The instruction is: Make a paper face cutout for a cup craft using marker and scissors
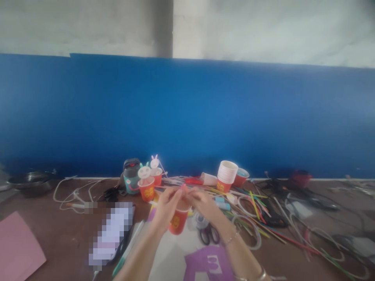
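Both hands meet above a red paper cup (177, 222) with yellow markings, in the middle of the table. My left hand (168, 201) and my right hand (202, 199) are closed, fingertips together at a small pink piece (183, 188) over the cup's rim. Its exact kind is blurred and partly hidden by the fingers. Under the cup lies a white sheet (168, 253), with cut purple paper (209, 259) on it. Dark-handled scissors (208, 234) and a roll of clear tape (200, 221) are close to my right wrist.
Two cups with paper rabbit faces (144, 172) stand behind left, near a teal-and-grey bottle (131, 177). A stack of paper cups (227, 171) stands behind right. Coloured pipe cleaners (258, 210) and cables spread rightward. A phone (113, 234) and pink paper (19, 248) lie left.
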Tool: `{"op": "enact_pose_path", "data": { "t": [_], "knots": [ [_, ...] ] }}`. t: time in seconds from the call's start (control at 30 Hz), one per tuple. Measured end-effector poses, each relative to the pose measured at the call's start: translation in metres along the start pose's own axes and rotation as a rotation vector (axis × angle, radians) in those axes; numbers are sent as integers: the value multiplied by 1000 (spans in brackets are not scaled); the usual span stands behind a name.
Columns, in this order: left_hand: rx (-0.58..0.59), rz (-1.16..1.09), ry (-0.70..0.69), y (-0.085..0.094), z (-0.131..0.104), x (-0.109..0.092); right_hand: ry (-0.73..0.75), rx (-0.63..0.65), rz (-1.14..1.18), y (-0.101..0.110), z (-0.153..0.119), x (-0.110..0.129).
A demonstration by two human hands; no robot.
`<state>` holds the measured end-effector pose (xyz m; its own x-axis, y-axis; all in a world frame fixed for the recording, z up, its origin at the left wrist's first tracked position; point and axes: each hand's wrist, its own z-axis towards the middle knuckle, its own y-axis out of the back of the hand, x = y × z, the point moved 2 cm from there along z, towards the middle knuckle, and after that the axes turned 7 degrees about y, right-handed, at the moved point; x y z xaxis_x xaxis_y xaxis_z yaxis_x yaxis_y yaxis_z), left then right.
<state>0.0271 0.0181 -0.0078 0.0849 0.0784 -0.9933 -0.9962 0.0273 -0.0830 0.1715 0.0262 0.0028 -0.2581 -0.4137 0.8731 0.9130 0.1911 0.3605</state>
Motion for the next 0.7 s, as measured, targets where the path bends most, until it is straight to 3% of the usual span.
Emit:
{"op": "enact_pose_path", "data": {
  "t": [0.17,0.37,0.57,0.7],
  "knots": [
    [-78,-56,22,4,3,4,-20,-42,-32,1,-2,2],
    [-149,-147,38,9,5,4,-213,-103,105,1,-3,-2],
    [-104,-224,112,5,4,4,-173,-137,116,-4,1,-2],
    [-146,-345,150,8,5,2,-182,-187,218,-3,1,-1]
  ]
}}
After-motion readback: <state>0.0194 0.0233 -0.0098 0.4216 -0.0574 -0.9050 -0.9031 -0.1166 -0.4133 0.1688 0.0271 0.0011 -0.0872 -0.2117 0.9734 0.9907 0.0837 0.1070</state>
